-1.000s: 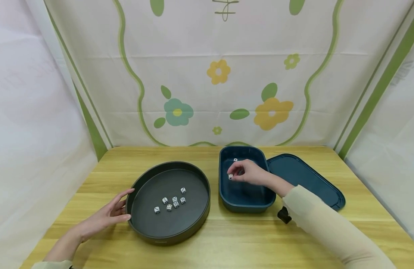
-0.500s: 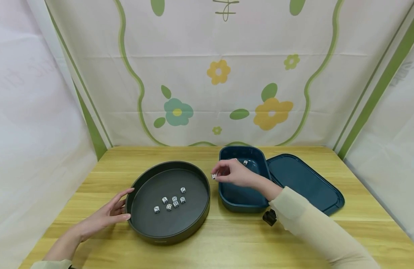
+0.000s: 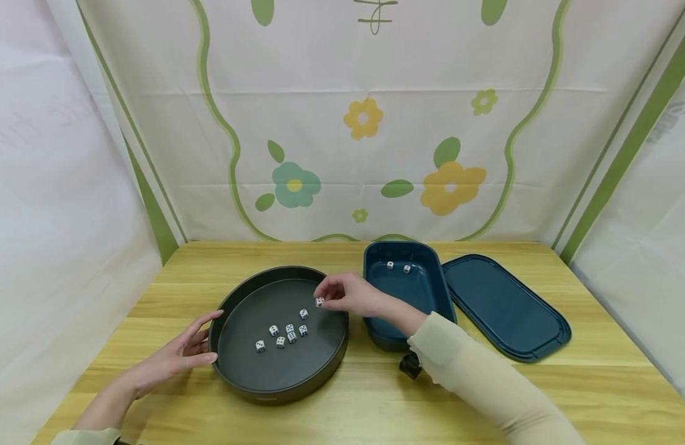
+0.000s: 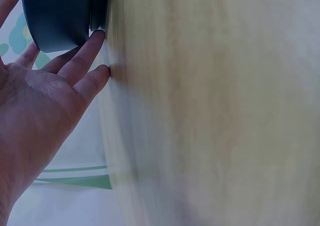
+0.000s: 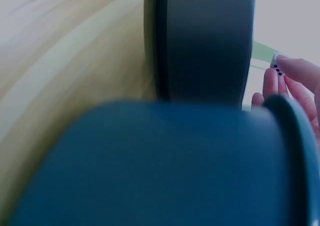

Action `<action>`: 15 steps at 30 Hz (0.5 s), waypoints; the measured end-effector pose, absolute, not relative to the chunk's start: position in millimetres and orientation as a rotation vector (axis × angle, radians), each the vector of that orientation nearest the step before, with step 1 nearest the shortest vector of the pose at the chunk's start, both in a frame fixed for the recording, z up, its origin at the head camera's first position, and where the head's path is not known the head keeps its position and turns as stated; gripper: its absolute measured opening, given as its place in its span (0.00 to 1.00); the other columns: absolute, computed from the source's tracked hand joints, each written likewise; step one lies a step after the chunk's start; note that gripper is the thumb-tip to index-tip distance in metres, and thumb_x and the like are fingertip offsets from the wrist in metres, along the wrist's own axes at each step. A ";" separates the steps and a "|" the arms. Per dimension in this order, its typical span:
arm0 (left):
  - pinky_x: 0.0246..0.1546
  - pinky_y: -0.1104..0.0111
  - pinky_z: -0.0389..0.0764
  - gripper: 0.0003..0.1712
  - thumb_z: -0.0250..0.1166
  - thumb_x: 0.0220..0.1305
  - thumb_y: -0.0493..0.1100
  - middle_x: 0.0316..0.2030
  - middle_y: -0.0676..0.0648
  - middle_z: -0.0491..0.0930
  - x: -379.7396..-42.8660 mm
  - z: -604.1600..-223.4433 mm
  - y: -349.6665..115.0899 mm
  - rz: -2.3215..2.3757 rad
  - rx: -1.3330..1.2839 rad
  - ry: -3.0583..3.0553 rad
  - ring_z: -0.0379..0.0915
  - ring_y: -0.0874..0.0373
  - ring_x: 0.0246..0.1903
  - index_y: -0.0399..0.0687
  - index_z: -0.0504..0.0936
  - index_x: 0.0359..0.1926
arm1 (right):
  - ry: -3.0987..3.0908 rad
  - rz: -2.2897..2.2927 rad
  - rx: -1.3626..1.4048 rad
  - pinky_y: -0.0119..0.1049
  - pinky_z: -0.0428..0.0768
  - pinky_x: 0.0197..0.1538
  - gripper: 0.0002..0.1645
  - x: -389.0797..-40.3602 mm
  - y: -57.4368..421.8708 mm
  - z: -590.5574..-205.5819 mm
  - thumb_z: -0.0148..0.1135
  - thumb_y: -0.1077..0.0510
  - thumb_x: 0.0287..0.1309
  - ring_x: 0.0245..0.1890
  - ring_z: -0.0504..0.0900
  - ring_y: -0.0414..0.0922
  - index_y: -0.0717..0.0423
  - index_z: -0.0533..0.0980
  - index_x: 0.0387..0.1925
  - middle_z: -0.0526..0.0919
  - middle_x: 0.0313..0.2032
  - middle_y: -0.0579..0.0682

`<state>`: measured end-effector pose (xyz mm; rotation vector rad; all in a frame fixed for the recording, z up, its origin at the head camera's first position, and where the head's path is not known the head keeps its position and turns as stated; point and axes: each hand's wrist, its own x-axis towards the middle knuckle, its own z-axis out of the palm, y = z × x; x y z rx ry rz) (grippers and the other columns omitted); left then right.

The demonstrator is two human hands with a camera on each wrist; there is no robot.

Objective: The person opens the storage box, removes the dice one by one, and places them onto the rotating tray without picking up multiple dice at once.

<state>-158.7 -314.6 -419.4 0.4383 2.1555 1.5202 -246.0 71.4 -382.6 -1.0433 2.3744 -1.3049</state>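
A white die (image 3: pixel 320 301) with black pips is pinched between the thumb and fingertips of my right hand (image 3: pixel 353 293), over the right part of the round dark pan (image 3: pixel 264 383). In the right wrist view the same die (image 5: pixel 277 65) shows at the fingertips. Several dice (image 3: pixel 289 329) lie inside the pan, most grouped near its middle. My left hand (image 3: pixel 178 355) touches the pan's left side, thumb and index finger at the rim. The left wrist view shows its fingers (image 4: pixel 82 61) spread out against the pan's outer wall (image 4: pixel 57 16).
Right of the pan stands a blue rectangular container (image 3: pixel 398 244) with two dice (image 3: pixel 406 269) on its floor. Beside it a matching flat lid (image 3: pixel 509 309) lies on the wooden table (image 3: pixel 375 402). A white printed cloth (image 3: pixel 320 62) hangs behind.
My right hand has carried the die left from the blue container to over the pan. Both dice in the container are now uncovered to view. The left hand keeps its place.
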 end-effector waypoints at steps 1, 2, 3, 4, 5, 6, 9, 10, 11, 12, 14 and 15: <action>0.50 0.77 0.68 0.44 0.56 0.71 0.37 0.71 0.26 0.41 -158.8 -419.6 -314.7 1.518 0.431 2.157 0.37 0.27 0.69 0.52 0.40 0.77 | 2.377 -1.300 -1.048 0.31 0.78 0.40 0.10 -246.8 67.6 -384.0 0.65 0.66 0.60 0.34 0.79 0.37 0.64 0.81 0.44 0.83 0.35 0.46; 0.50 0.77 0.68 0.44 0.57 0.71 0.37 0.72 0.26 0.40 -158.9 -419.8 -314.8 1.516 0.425 2.158 0.36 0.28 0.69 0.52 0.40 0.77 | 2.387 -1.288 -1.057 0.30 0.78 0.40 0.10 -247.4 63.7 -385.2 0.65 0.66 0.60 0.34 0.79 0.37 0.63 0.81 0.44 0.83 0.35 0.46; 0.50 0.77 0.68 0.44 0.57 0.71 0.37 0.72 0.26 0.40 -159.0 -419.8 -314.8 1.513 0.419 2.158 0.36 0.28 0.69 0.52 0.40 0.77 | 2.399 -1.272 -1.062 0.30 0.78 0.40 0.10 -248.1 59.6 -386.2 0.65 0.66 0.60 0.34 0.79 0.36 0.63 0.81 0.44 0.82 0.35 0.45; 0.50 0.77 0.68 0.44 0.57 0.71 0.37 0.72 0.26 0.40 -159.2 -419.8 -314.8 1.512 0.416 2.159 0.36 0.27 0.69 0.52 0.40 0.77 | 2.415 -1.251 -1.066 0.29 0.78 0.41 0.10 -248.6 55.2 -386.8 0.66 0.65 0.60 0.34 0.79 0.36 0.62 0.81 0.44 0.82 0.35 0.45; 0.50 0.77 0.68 0.44 0.57 0.71 0.37 0.72 0.26 0.40 -159.3 -419.7 -314.8 1.512 0.413 2.158 0.36 0.28 0.69 0.52 0.40 0.77 | 2.425 -1.235 -1.074 0.29 0.78 0.41 0.10 -249.0 50.7 -387.2 0.66 0.65 0.60 0.34 0.78 0.35 0.61 0.81 0.44 0.82 0.35 0.44; 0.50 0.77 0.68 0.44 0.57 0.71 0.38 0.72 0.26 0.40 -159.4 -419.5 -314.6 1.511 0.412 2.157 0.37 0.27 0.69 0.52 0.40 0.77 | 2.429 -1.220 -1.079 0.28 0.77 0.41 0.10 -249.3 46.2 -387.4 0.66 0.65 0.60 0.34 0.78 0.35 0.61 0.81 0.44 0.82 0.35 0.44; 0.50 0.77 0.68 0.44 0.57 0.71 0.38 0.72 0.26 0.40 -159.6 -418.6 -314.6 1.511 0.410 2.155 0.37 0.28 0.69 0.52 0.40 0.77 | 2.425 -1.188 -1.066 0.28 0.77 0.42 0.10 -248.9 32.5 -387.5 0.65 0.65 0.60 0.34 0.78 0.35 0.61 0.81 0.44 0.82 0.35 0.45; 0.50 0.77 0.68 0.44 0.57 0.71 0.38 0.72 0.26 0.40 -159.7 -418.4 -314.6 1.511 0.409 2.155 0.37 0.28 0.69 0.52 0.40 0.77 | 2.424 -1.180 -1.065 0.28 0.77 0.42 0.10 -248.5 28.1 -387.9 0.65 0.65 0.60 0.34 0.78 0.35 0.61 0.81 0.44 0.82 0.35 0.46; 0.50 0.77 0.68 0.44 0.57 0.71 0.38 0.72 0.27 0.39 -159.7 -418.3 -314.6 1.510 0.409 2.155 0.36 0.28 0.69 0.52 0.40 0.77 | 2.420 -1.172 -1.062 0.27 0.77 0.42 0.10 -247.9 24.2 -388.7 0.65 0.65 0.60 0.34 0.78 0.35 0.60 0.81 0.44 0.82 0.35 0.46; 0.50 0.77 0.68 0.44 0.57 0.71 0.38 0.72 0.27 0.39 -159.8 -418.3 -314.6 1.510 0.410 2.156 0.36 0.28 0.69 0.52 0.40 0.77 | 2.417 -1.162 -1.052 0.27 0.77 0.42 0.10 -247.0 20.5 -389.6 0.65 0.65 0.60 0.34 0.78 0.35 0.60 0.81 0.44 0.82 0.35 0.46; 0.50 0.77 0.68 0.44 0.57 0.71 0.38 0.72 0.27 0.38 -160.0 -418.5 -314.8 1.511 0.412 2.154 0.35 0.28 0.69 0.52 0.40 0.77 | 2.422 -1.143 -1.031 0.27 0.76 0.41 0.09 -245.2 13.7 -392.4 0.65 0.65 0.60 0.33 0.78 0.34 0.59 0.81 0.43 0.82 0.35 0.46; 0.50 0.77 0.68 0.44 0.57 0.71 0.38 0.72 0.26 0.39 -160.0 -418.6 -314.9 1.512 0.414 2.154 0.35 0.28 0.69 0.52 0.40 0.77 | 2.429 -1.133 -1.021 0.27 0.76 0.41 0.08 -244.5 10.6 -394.2 0.65 0.65 0.60 0.33 0.78 0.33 0.58 0.81 0.43 0.82 0.34 0.46</action>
